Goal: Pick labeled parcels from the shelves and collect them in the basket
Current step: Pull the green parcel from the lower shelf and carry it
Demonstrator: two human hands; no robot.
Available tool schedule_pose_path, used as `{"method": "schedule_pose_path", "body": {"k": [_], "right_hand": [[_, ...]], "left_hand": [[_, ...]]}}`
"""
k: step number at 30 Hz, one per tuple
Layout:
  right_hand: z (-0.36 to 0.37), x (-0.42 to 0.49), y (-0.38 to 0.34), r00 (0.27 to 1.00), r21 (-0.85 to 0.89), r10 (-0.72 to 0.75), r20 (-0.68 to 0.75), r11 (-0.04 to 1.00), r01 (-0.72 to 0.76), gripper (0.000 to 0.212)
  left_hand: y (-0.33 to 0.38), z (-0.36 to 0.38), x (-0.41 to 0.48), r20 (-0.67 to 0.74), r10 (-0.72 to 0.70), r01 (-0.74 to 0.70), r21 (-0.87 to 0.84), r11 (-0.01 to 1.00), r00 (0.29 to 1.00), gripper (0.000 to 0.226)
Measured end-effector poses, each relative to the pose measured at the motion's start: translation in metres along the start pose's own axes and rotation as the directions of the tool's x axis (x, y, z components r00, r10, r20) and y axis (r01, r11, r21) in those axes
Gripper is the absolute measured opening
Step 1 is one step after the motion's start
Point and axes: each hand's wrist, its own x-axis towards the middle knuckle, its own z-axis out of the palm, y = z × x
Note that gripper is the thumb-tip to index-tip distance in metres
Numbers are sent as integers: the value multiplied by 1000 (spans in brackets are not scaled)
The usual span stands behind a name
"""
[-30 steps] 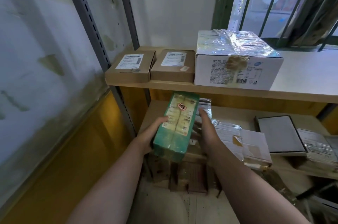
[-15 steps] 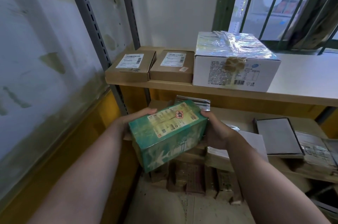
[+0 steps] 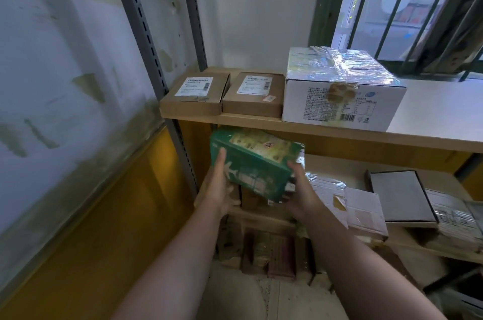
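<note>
Wooden shelves, green parcel held before the lower bay.
Left hand gripped its left end, right hand its lower right corner; its long axis ran crosswise between them.

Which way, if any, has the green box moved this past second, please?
Yes: the green box has turned from end-on to crosswise and risen close under the upper shelf edge.

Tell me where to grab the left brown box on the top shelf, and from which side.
Probably its front edge, from the front. The left brown box lies flat and low at the shelf lip, its right side close against the second brown box, leaving no gap to reach into there. Thumb on top, slide it forward, then take it from beneath.
</note>
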Motion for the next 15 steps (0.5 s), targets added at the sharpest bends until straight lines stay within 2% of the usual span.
{"method": "schedule_pose_path", "body": {"k": [3,5,7,8,9,10,12,13,15], "right_hand": [[11,-1,13,992,-172,0,123,985,22,52],[17,-2,21,988,-187,8,156,982,22,80],[20,-1,29,990,-231,43,136,973,-10,112],[19,1,33,988,-264,62,139,964,-23,121],[18,2,36,985,-279,74,154,960,-28,121],[15,2,35,982,-263,84,167,964,-37,112],[11,3,30,984,-171,81,157,984,-53,84],[9,7,27,987,-138,72,141,989,-53,74],[9,13,20,989,-122,67,133,991,-50,65]], "left_hand": [[0,3,14,-57,3,-4,-14,1000,998,119],[8,5,-1,-120,28,-37,-74,997,992,118],[12,5,-13,-159,81,-99,-110,989,984,105],[13,3,-15,-163,108,-126,-108,986,981,97],[14,2,-14,-167,124,-140,-90,986,978,92],[17,1,-14,-158,131,-140,-44,989,979,91],[20,-4,-13,-116,87,-84,35,996,989,96],[22,-6,-13,-95,58,-51,76,996,994,91],[25,-6,-22,-31,58,-51,198,979,998,65]]}}
